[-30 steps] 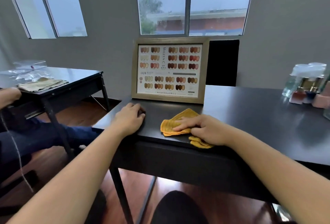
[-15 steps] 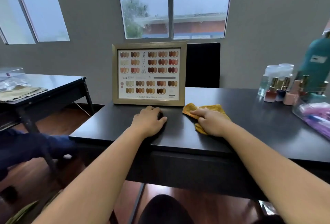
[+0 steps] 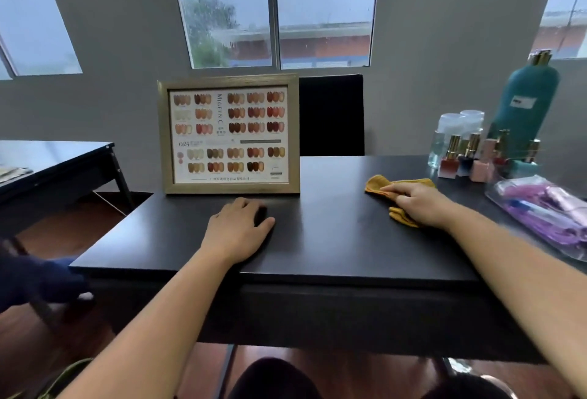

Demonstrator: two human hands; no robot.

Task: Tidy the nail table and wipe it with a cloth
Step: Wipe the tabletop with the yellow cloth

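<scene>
One right hand: its fingers are lying straight atop the yellow cloth, pressing it to the tabletop, well right of the framed colour chart. The left hand is resting slack, holding nothing, just before that chart.

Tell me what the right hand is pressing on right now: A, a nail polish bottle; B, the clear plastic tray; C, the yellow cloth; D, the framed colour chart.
C: the right hand lies with straight fingers on the yellow cloth, which sits flat on the black table.
</scene>
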